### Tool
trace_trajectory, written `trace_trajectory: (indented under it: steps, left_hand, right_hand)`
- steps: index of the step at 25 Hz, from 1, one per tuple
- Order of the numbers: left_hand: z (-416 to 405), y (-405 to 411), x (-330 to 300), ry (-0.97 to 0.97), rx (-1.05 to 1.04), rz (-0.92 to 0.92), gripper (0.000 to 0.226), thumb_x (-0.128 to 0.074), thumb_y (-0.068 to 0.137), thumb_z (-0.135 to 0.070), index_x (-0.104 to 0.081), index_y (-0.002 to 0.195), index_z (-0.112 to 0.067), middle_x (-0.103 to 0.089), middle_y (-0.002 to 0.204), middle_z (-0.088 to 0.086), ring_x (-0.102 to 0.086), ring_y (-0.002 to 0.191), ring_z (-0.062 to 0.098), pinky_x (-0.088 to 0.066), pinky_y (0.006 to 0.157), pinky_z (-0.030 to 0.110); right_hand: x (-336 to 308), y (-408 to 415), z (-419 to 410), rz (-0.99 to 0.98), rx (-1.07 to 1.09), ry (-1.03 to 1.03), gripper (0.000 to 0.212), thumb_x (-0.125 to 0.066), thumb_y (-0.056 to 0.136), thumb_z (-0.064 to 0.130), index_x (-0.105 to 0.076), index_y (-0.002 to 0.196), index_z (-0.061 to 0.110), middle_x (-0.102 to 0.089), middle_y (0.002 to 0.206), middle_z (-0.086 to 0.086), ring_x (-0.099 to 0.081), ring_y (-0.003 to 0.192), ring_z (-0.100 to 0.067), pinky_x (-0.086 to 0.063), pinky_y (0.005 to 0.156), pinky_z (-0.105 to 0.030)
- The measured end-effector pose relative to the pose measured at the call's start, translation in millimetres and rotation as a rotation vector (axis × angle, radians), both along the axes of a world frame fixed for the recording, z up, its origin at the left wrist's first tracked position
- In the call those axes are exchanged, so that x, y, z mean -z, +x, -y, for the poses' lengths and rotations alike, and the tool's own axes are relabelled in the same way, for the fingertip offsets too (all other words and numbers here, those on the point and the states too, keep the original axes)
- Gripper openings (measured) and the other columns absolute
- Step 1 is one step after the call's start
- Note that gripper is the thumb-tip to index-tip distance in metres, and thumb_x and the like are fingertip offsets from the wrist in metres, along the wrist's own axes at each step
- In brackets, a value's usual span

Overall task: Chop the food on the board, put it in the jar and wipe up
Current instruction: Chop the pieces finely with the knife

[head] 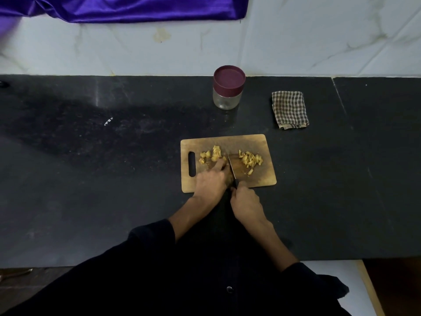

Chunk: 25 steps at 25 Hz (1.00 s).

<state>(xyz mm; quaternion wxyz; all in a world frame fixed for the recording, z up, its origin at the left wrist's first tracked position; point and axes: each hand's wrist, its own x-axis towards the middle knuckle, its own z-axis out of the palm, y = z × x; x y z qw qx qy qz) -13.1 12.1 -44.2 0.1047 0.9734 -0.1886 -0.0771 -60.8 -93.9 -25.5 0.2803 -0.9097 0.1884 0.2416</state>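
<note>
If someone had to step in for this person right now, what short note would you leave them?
Hands: the right hand grips the knife, blade down on the cutting board. The left hand holds the uncut food pieces steady on the board's left side.
Things: a pile of chopped strips lies to the right of the blade. The jar stands behind the board with its maroon lid on. The checked cloth lies folded to the jar's right.
Done: part of the food is chopped.
Left: chop the remaining chunks, take off the lid, fill the jar, wipe the counter.
</note>
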Motion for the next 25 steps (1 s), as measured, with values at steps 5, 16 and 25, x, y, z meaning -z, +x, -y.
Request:
trace_trajectory:
  steps: [5,16,25]
  left_hand:
    - [3,-4,-8,0.026,0.007,0.026,0.039,-0.052,0.093,-0.017,-0.051,0.131,-0.011,-0.041,0.140,0.002,-0.064,0.090,0.020,-0.050,0.063,0.028]
    - [-2,-2,-3,-0.054,-0.026,0.008,0.045,-0.048,0.093,-0.013,-0.047,0.137,-0.021,-0.038,0.141,-0.008,-0.062,0.098,0.019,-0.050,0.071,0.030]
    - [-10,0,4,-0.303,-0.155,-0.122,0.049,-0.050,0.090,-0.006,-0.050,0.137,-0.023,-0.043,0.135,-0.006,-0.054,0.107,0.021,-0.051,0.084,0.041]
  right_hand:
    - [0,3,-4,-0.045,0.013,-0.019,0.027,-0.040,0.104,0.022,-0.046,0.125,0.006,-0.057,0.124,-0.018,-0.056,0.113,-0.034,-0.044,0.084,-0.042]
    - [3,-5,8,0.031,0.268,0.231,0.025,-0.041,0.103,0.037,-0.051,0.103,0.014,-0.064,0.106,-0.019,-0.059,0.081,-0.029,-0.055,0.076,-0.046]
    - [0,-4,4,0.050,0.132,0.225,0.024,-0.041,0.104,0.035,-0.052,0.104,0.013,-0.063,0.095,-0.013,-0.061,0.078,-0.025,-0.052,0.062,-0.040]
